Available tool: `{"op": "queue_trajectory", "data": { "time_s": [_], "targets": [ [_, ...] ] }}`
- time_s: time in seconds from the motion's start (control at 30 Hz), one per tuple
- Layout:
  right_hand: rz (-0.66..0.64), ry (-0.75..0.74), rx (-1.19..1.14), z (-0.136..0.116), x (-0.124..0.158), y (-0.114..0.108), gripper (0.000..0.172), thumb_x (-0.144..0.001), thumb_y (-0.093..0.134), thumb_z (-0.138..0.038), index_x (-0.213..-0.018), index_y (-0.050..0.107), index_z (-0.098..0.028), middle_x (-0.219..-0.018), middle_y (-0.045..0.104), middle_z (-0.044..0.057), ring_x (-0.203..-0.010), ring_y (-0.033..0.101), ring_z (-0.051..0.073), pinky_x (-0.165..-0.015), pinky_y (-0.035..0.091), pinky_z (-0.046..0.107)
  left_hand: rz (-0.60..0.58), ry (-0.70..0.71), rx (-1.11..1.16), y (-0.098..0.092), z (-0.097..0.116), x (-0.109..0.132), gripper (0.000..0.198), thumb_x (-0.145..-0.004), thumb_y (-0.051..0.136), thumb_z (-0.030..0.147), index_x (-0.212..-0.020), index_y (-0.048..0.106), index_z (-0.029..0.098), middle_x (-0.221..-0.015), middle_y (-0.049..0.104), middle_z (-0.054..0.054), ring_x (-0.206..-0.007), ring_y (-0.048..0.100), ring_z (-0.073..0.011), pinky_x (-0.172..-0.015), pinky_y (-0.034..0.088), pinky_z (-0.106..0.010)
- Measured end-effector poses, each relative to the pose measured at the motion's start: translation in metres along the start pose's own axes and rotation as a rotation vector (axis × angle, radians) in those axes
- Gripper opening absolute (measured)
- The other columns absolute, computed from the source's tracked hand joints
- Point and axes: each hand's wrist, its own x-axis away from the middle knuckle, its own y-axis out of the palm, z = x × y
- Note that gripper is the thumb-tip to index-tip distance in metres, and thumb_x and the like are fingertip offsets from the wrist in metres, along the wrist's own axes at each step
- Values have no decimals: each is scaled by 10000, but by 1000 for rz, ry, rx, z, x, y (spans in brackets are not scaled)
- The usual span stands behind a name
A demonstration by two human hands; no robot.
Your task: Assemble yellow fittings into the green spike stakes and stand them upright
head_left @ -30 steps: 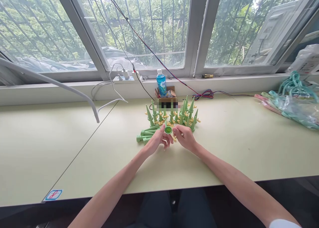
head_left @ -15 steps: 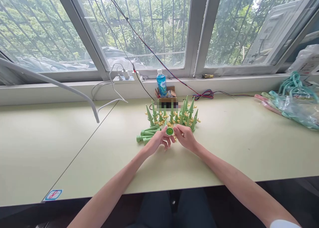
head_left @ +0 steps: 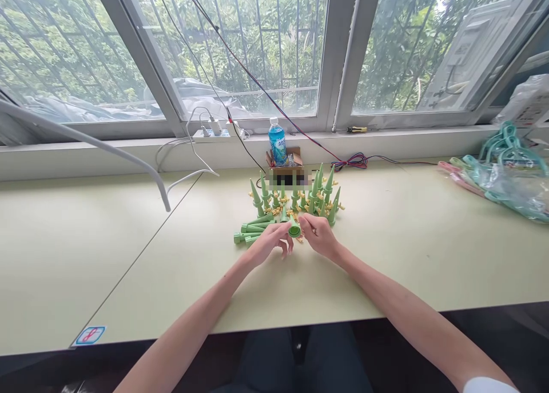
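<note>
My left hand pinches a green watering spike between thumb and finger, its round hollow end facing me. Close against the spike's right side, my right hand is closed, the fingertips pressed together; whatever they hold is hidden. Several green spikes lie in a pile left of my left hand. Behind both hands, more spikes stand upright with their points up, many with small yellow valves on their sides. Loose yellow pieces lie among them.
A blue drink bottle stands in a small cardboard box by the sill. Bundled cable lies to its right. Plastic-wrapped hangers rest at far right. A white power strip and a grey tube are on the left.
The held spike has tilted, its open end dropping slightly so more of its rim and body shows. My left fingers have shifted a little; my right hand stays nearly still.
</note>
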Motion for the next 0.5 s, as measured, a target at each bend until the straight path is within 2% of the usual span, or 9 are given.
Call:
{"op": "queue_trajectory", "data": {
  "time_s": [0.13,0.27,0.5],
  "targets": [
    [-4,9,12,1,0,0,448,-1009,346,-440,-629,366,-203,-536,427,-35,-470,378,89,-486,326,232,13,7,-64,0,4,2,401,-892,541,511,-894,622,118,-776,563,-46,-604,574,-132,-467,453,-234],
    [-18,27,22,3,0,-1,458,-1003,343,-460,-625,356,-202,-530,387,-40,-465,346,87,-472,298,234,39,17,-175,1,4,3,361,-885,565,486,-980,596,138,-720,557,-16,-575,568,-125,-484,464,-236],
    [2,36,44,3,-1,-2,467,-995,351,-478,-626,374,-194,-532,346,-44,-475,306,86,-470,255,243,108,151,-411,3,-3,1,338,-877,596,438,-1090,576,176,-817,566,-16,-609,559,-113,-481,471,-214]
  ]
}}
